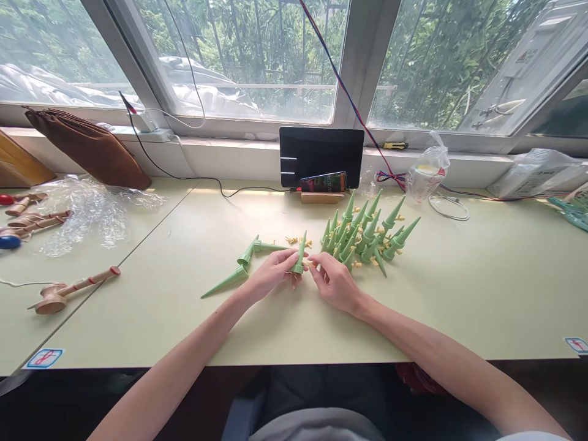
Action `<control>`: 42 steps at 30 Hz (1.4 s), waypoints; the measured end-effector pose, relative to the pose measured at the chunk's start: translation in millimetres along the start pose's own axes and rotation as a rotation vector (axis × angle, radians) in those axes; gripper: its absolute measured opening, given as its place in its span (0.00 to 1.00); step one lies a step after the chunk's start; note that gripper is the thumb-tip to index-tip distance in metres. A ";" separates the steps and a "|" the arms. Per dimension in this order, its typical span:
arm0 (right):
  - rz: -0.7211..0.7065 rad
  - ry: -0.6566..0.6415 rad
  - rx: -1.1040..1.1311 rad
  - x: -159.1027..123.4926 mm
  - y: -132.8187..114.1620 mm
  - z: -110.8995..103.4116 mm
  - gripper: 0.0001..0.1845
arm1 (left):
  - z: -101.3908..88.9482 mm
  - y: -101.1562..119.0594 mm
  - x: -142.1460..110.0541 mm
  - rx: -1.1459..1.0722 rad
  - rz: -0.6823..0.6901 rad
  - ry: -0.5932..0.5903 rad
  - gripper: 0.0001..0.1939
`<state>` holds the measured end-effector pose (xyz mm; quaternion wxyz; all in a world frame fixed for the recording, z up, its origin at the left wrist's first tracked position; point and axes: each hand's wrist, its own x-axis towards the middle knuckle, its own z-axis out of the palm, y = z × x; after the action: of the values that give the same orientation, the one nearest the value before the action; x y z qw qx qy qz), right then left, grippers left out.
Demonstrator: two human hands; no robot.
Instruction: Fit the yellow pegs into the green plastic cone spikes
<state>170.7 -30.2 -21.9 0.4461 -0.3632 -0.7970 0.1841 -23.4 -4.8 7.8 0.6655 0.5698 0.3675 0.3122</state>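
Note:
My left hand [281, 268] grips a green plastic plant-watering spike [301, 252], its pointed end up and its wide collar low. At the collar's right side, my right hand [334, 280] pinches a small yellow valve piece [309, 264]; whether it sits inside the collar I cannot tell. Just beyond my hands lie several loose yellow pieces [292, 240]. To the left are a few green spikes [226, 282] on their sides, with no yellow piece visible on them. On the right stands a dense group of green spikes [367, 233], many with yellow pieces sticking out of their collars.
At the back, a black tablet [321, 153] leans with a phone [323, 182] before it. Wooden kendama toys [52, 298] and crumpled clear plastic [98, 211] lie left. A brown pouch [87, 147], a bagged cup [428, 174] and a coiled white cable [449, 208] line the window side.

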 end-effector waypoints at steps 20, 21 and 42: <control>-0.011 -0.011 -0.043 -1.8 5.8 0.7 0.09 | -0.3 1.1 0.2 0.148 -0.022 0.091 0.24; -0.013 -0.007 -0.045 -1.8 6.2 0.9 0.09 | -0.6 1.1 0.2 0.176 -0.026 0.105 0.24; -0.004 -0.019 -0.054 -2.9 8.0 1.4 0.10 | 3.0 -2.5 -2.2 0.341 0.040 0.144 0.21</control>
<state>173.8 -26.9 -29.3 0.4290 -0.3717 -0.8066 0.1650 -22.0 -8.6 5.9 0.5250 0.6576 0.4503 0.2985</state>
